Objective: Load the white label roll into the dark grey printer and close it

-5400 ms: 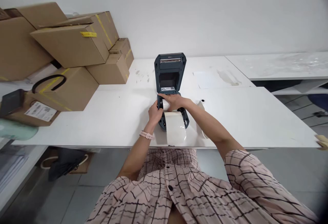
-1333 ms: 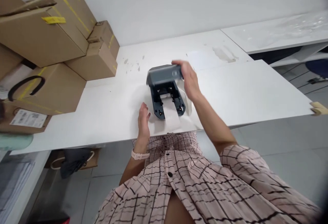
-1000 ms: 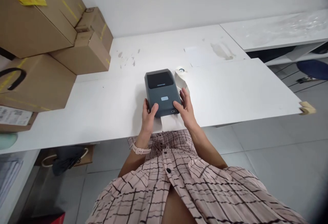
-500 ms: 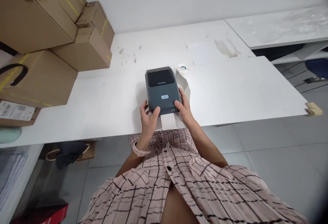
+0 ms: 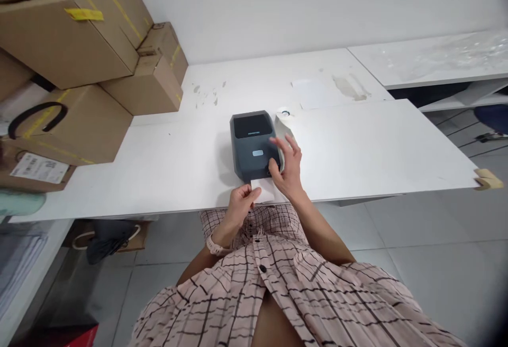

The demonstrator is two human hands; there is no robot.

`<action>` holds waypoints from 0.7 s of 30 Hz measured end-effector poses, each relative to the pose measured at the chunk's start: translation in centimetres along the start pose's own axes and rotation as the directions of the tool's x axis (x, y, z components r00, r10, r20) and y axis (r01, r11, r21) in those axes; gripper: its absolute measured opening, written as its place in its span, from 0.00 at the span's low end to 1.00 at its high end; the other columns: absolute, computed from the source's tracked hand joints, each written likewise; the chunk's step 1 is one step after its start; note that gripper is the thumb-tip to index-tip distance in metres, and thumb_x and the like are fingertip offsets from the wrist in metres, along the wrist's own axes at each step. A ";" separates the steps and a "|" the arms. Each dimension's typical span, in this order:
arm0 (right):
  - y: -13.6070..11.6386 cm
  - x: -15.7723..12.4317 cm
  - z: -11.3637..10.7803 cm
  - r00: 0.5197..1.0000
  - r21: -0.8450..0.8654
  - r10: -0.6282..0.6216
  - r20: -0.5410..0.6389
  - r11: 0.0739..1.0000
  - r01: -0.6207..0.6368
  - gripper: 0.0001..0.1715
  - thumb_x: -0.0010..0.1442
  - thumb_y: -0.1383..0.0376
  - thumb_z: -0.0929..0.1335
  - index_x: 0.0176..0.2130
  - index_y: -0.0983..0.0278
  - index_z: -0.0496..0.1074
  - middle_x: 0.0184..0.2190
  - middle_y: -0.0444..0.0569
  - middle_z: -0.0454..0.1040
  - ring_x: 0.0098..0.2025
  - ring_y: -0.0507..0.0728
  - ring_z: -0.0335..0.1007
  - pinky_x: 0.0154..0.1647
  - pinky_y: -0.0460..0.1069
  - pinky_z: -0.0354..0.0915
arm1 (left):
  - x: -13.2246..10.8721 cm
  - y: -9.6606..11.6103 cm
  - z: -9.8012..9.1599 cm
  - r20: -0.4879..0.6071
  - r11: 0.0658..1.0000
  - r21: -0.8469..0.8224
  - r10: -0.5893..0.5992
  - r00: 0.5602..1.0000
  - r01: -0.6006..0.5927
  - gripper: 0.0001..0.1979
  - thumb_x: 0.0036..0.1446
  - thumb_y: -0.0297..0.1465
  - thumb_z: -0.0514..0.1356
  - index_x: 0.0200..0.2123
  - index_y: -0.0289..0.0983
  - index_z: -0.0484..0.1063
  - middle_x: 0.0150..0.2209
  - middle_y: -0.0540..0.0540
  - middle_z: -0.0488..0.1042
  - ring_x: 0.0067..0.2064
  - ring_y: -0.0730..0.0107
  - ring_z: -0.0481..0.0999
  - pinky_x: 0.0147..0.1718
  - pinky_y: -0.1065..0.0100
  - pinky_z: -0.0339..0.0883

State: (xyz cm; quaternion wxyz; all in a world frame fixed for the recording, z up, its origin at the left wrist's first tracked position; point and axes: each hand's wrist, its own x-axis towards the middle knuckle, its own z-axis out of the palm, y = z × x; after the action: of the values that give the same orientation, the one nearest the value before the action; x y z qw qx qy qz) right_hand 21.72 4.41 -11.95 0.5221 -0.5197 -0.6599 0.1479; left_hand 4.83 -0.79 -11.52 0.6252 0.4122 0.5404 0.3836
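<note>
A dark blue-grey, box-shaped plastic printer (image 5: 251,145) with a glossy black panel and a small pale-blue button sits, lid down, at the centre of the frame. A white paper strip (image 5: 268,189) sticks out of its front edge, toward the bottom of the frame. The left hand (image 5: 239,202) pinches this strip's left edge between thumb and curled fingers. The right hand (image 5: 288,170) is partly open, its thumb at the printer's front right corner and its fingers spread above the right side, grasping nothing; whether those fingertips touch the casing cannot be told. Just behind, right of centre, lies a white paper roll (image 5: 280,115). All rest on a white, flat-topped table (image 5: 186,164). Brown cardboard boxes (image 5: 59,35) with yellow tape are stacked in the upper left.
</note>
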 end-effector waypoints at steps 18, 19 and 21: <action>-0.5 -1.9 -1.0 0.985 0.171 0.170 -0.012 0.971 -0.166 0.33 0.73 0.48 0.60 0.72 0.48 0.55 0.73 0.51 0.61 0.74 0.66 0.58 0.72 0.67 0.62 | 1.9 1.3 -0.7 -0.206 0.875 0.178 0.481 0.852 -0.451 0.34 0.70 0.52 0.51 0.74 0.47 0.55 0.77 0.46 0.53 0.77 0.53 0.52 0.73 0.56 0.56; -0.3 -1.8 -1.0 0.980 0.206 0.197 0.004 0.959 -0.193 0.33 0.73 0.47 0.59 0.73 0.47 0.54 0.74 0.50 0.59 0.75 0.66 0.56 0.73 0.67 0.61 | 2.1 2.0 -0.8 -0.212 0.857 0.184 0.512 0.832 -0.481 0.34 0.70 0.52 0.51 0.73 0.47 0.57 0.77 0.46 0.55 0.77 0.52 0.53 0.73 0.56 0.56; -0.1 -0.6 -1.1 0.982 0.260 0.186 0.023 0.948 -0.185 0.34 0.73 0.44 0.58 0.73 0.45 0.53 0.75 0.47 0.58 0.77 0.65 0.53 0.74 0.66 0.59 | 2.8 3.7 -1.1 -0.223 0.819 0.179 0.573 0.788 -0.545 0.33 0.70 0.52 0.50 0.72 0.46 0.61 0.75 0.45 0.58 0.77 0.52 0.55 0.73 0.56 0.56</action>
State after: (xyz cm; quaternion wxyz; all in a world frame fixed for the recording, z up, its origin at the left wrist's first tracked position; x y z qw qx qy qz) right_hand 22.53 3.55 -11.76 0.5705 -0.5063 -0.5822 0.2814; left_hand 3.95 3.26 -9.20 0.3823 0.5303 0.4925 0.5745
